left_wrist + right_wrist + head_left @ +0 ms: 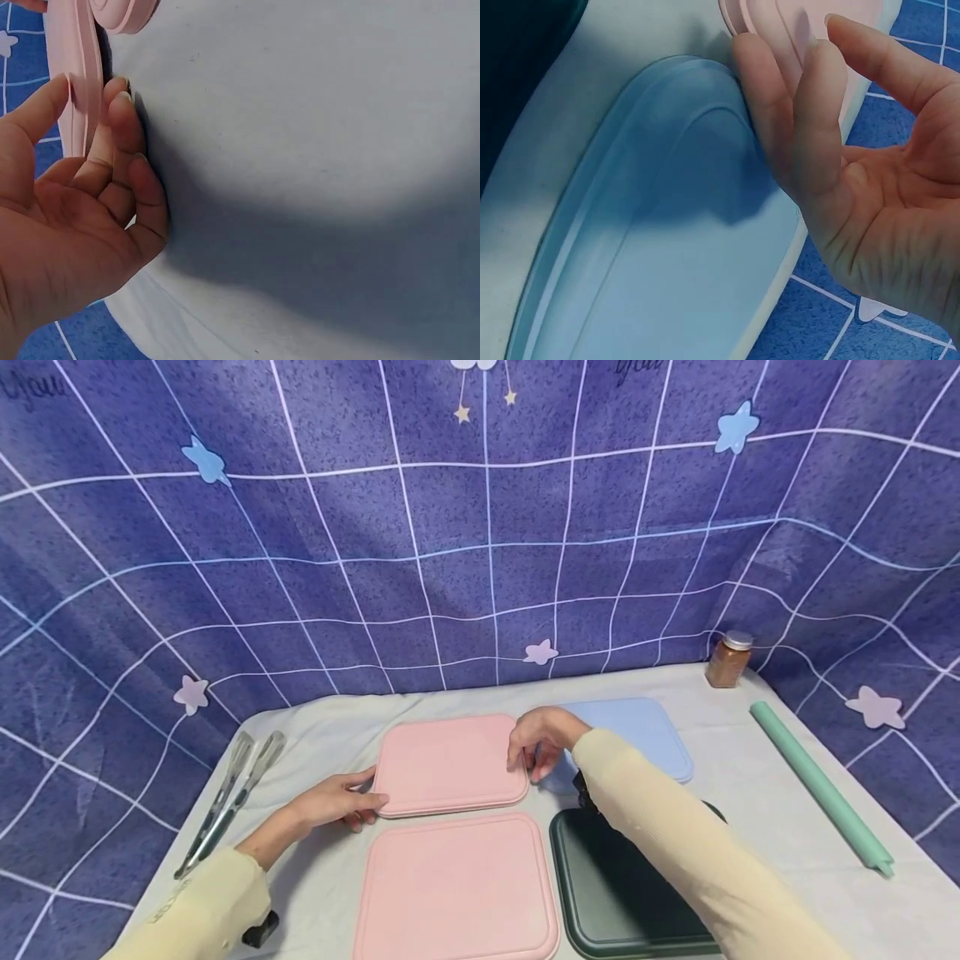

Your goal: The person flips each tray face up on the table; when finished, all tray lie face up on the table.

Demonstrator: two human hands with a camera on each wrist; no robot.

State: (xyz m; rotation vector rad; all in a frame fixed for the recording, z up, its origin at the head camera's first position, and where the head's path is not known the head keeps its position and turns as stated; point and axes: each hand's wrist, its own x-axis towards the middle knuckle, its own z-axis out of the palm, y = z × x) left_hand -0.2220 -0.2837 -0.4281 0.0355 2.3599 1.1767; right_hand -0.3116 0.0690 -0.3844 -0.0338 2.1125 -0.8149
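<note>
A pink cutting board (450,764) with rounded corners lies at the back middle of the table in the head view. On its left edge is my left hand (337,802), the thumb on top and the fingers at the side and underneath. In the left wrist view that hand (82,195) pinches the board's rim (88,82). My right hand (543,739) holds the right edge, its fingers bent over the rim. The right wrist view has this hand (855,165) above a blue cutting board (682,262), its fingertips against the pink board (780,30).
A second pink cutting board (457,893) lies in front, with a dark green one (622,893) beside it, partly under my right sleeve. Metal tongs (232,802) are at the left. A brown-filled jar (729,662) and a green roll (821,785) are at the right.
</note>
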